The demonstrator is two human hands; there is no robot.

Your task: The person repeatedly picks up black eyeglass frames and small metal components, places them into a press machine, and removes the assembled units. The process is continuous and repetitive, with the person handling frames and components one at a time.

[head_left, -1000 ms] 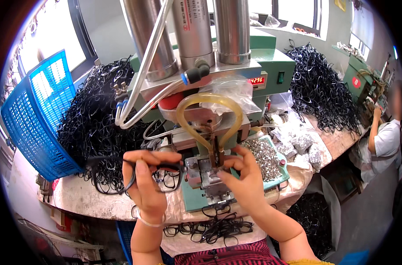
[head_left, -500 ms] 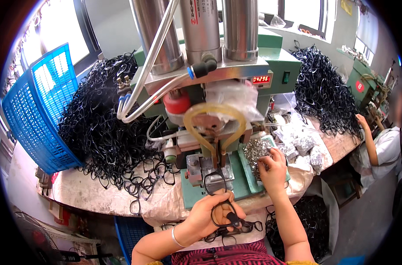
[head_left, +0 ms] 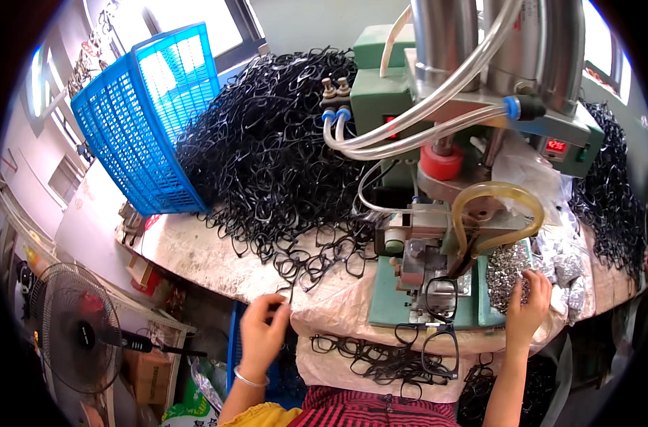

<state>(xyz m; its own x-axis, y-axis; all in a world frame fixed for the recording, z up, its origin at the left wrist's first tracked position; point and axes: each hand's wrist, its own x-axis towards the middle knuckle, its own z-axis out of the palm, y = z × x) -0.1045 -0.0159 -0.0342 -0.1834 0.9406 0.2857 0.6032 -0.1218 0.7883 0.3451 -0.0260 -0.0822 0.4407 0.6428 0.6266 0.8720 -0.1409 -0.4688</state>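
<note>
Far to your left stands the blue plastic mesh basket (head_left: 142, 117), tipped against the big heap of black plastic spectacle frames (head_left: 274, 149) that spills down the pale worktop (head_left: 196, 252).

Your left hand (head_left: 261, 331) sits at the near edge of that spill, fingers curled together at a loose frame of the tangle; whether they have pinched it I cannot tell. These frames interlock, so a lift from here could drag neighbours off the edge, onto the frames already lying in your lap.

Further right, one black spectacle frame (head_left: 441, 299) sits on the fixture of the green pneumatic press (head_left: 438, 235), under the amber tube loop (head_left: 498, 213). It looks to stand with its long axis running away from you, one lens opening near the tool and the other toward your body. If it sits crooked there, the tool could bite off-centre.

Your right hand (head_left: 527, 309) rests, fingers spread and holding nothing I can see, on the tray of small silver metal parts (head_left: 509, 267). That hand is close to the press head; keep it clear.
</note>
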